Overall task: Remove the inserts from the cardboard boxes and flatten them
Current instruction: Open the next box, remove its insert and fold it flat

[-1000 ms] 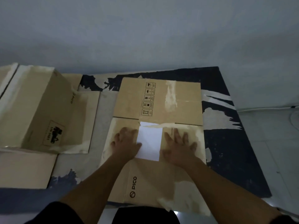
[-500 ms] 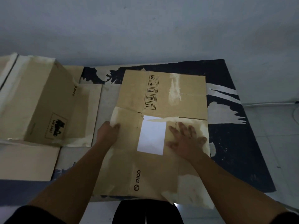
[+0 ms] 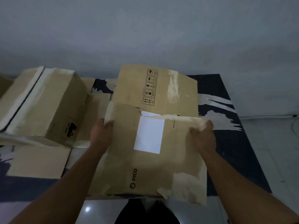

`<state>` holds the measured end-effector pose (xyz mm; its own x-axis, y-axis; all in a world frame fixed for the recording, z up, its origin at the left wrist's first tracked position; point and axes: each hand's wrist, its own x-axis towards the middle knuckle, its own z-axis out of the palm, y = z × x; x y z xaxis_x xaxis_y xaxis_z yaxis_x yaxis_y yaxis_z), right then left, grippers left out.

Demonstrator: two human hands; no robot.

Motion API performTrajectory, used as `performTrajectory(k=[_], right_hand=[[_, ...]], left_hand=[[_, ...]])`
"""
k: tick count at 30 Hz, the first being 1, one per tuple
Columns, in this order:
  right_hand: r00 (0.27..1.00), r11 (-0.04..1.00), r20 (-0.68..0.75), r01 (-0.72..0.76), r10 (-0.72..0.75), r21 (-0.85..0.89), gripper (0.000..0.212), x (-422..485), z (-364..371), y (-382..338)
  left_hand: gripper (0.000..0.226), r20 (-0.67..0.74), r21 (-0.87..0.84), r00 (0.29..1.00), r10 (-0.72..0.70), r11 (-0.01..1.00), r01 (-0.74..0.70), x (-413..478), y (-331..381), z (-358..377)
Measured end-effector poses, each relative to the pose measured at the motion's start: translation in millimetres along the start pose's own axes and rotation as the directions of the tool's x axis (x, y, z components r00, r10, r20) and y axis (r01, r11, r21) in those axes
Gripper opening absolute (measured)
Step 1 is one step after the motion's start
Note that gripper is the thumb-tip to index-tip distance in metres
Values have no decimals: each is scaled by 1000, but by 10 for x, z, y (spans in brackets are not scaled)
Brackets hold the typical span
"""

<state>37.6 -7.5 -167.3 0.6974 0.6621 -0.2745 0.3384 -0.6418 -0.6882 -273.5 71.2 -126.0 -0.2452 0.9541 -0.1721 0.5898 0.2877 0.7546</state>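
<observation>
A flattened brown cardboard box (image 3: 129, 159) with a white label and a PICO logo lies in front of me, its far panel with handling symbols tilted up off the mat. My left hand (image 3: 101, 135) grips its left edge, thumb on top. My right hand (image 3: 202, 136) grips the right edge near the torn flap. A second cardboard box (image 3: 48, 102), still standing in box shape with taped seams, sits to the left. No insert shows.
A dark, worn mat (image 3: 229, 143) covers the floor under the boxes. More flat cardboard (image 3: 37, 160) lies at the near left. A grey wall runs behind. Pale tile floor (image 3: 275, 151) and a cable lie to the right.
Both hands moved from pressing flat on the box's middle to its left and right edges and gripped them. The box's far end has lifted off the mat.
</observation>
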Motion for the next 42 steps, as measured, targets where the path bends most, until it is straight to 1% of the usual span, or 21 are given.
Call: performTrajectory(k=[2, 4, 8, 12, 15, 19, 22, 25, 29, 32, 35, 39, 42], right_hand=[[999, 997, -10, 50, -50, 66, 60, -61, -81, -186], [992, 985, -29, 128, -125, 116, 52, -158, -150, -397], [957, 928, -80, 289, -277, 235, 51, -426, -255, -878], [901, 855, -125, 434, -416, 284, 49, -726, -288, -1403], [855, 793, -120, 514, -505, 326, 51, -1000, -263, -1837], [767, 698, -91, 621, -635, 357, 50, -1420, -128, -2347], [722, 666, -35, 655, -691, 358, 54, -1803, 123, -2667], [670, 629, 21, 685, -742, 368, 57, -2305, 458, -2946], [565, 558, 103, 738, -818, 379, 59, -3070, 1006, -3277], [471, 510, 201, 749, -859, 424, 62, -3693, 1502, -3533], [418, 490, 257, 730, -872, 476, 65, -4282, 1986, -3782], [324, 438, 303, 757, -896, 485, 67, -4961, 2650, -4110], [280, 428, 344, 752, -896, 502, 67, -5427, 3155, -4339]], left_hand=[[21, -35, -58, 999, 2, 998, -4, -57, 97, -171], [22, -97, -78, 995, 25, 996, -32, -108, 199, -356], [22, -259, -60, 956, 136, 986, -157, -181, 369, -814], [24, -406, -19, 890, 207, 972, -235, -245, 465, -1339], [21, -472, 23, 846, 247, 963, -268, -305, 492, -1771], [22, -574, 43, 794, 200, 976, -215, -339, 380, -2426], [25, -625, 65, 762, 166, 985, -162, -377, 99, -2926], [31, -651, 42, 750, 112, 993, -112, -449, -297, -3444], [34, -711, -34, 703, 34, 996, -83, -576, -949, -4196], [32, -764, -61, 644, -21, 997, -41, -643, -1470, -4825], [28, -803, -82, 591, -72, 997, 10, -728, -1920, -5418], [26, -837, -128, 533, -121, 991, 25, -804, -2535, -6060], [23, -864, -168, 477, -162, 985, 32, -787, -2976, -6470]])
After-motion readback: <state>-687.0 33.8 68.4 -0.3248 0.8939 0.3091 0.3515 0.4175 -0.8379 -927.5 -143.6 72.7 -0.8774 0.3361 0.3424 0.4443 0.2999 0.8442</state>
